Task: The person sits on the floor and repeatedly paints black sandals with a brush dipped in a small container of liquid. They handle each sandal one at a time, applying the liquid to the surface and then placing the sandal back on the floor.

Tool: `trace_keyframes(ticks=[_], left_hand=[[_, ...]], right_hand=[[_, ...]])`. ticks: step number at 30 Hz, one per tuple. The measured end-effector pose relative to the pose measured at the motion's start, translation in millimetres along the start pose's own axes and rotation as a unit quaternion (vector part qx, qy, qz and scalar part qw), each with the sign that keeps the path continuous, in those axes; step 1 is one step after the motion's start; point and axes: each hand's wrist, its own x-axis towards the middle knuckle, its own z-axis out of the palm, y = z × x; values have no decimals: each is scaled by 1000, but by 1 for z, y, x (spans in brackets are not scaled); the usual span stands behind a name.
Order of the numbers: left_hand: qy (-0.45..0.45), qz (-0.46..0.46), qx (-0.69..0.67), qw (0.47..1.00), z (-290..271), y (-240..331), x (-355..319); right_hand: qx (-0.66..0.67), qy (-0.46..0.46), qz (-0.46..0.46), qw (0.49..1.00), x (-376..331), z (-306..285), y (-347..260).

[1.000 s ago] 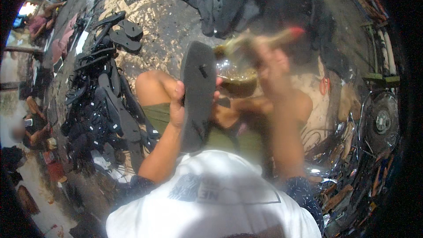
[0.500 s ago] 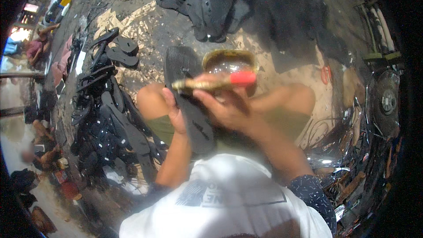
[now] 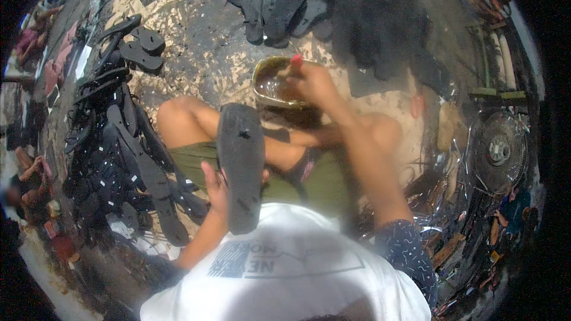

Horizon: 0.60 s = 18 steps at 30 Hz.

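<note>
My left hand (image 3: 216, 193) grips a dark grey flip-flop sole (image 3: 241, 169) from beneath, thumb along its left edge and fingertips showing at the right. The sole stands lengthwise over my lap, with strap holes in its face. Over a yellowish tub (image 3: 258, 76) of brown, shiny liquid is my right hand (image 3: 314, 85), closed round a brush by its red handle (image 3: 297, 60). The brush's lower end is hidden by the hand and the tub.
Loose soles (image 3: 275, 6) lie in a heap at the far side, beside a black sheet (image 3: 375, 35). On the left is a long pile of black sandals (image 3: 137, 166). A fan (image 3: 498, 151) stands at right; red-handled scissors (image 3: 417, 106) lie nearer.
My right hand has carried the brush off the sole, away from me to the tub. The sole has come nearer my body and turned more upright in my left hand.
</note>
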Motion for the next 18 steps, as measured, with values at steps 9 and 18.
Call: trace_keyframes(ticks=[9,18], left_hand=[[123,70,-52,989,-25,6,7],[55,186,102,976,22,38,123]], right_hand=[[178,236,-187,937,-33,-45,47],[419,188,52,887,-99,-72,-46]])
